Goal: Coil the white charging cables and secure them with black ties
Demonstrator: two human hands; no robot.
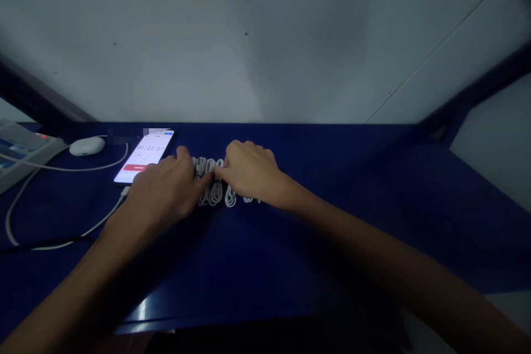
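Several bundles of coiled white cable (215, 192) lie side by side in a row on the blue table (232, 265). My left hand (169, 183) is at the left end of the row, its thumb reaching across the bundles and its fingers curled around that end. My right hand (249, 170) rests over the right part of the row, fingers bent down, and hides the upper parts of the bundles beneath it. The two thumbs nearly meet above the middle bundles.
Left of my hands lies a lit phone (145, 155) showing a timer, with a white charging cable (103, 220) plugged in. Farther left are a white earbud case (87, 146) and a power strip (31, 157). A pale wall (249, 66) rises behind the table.
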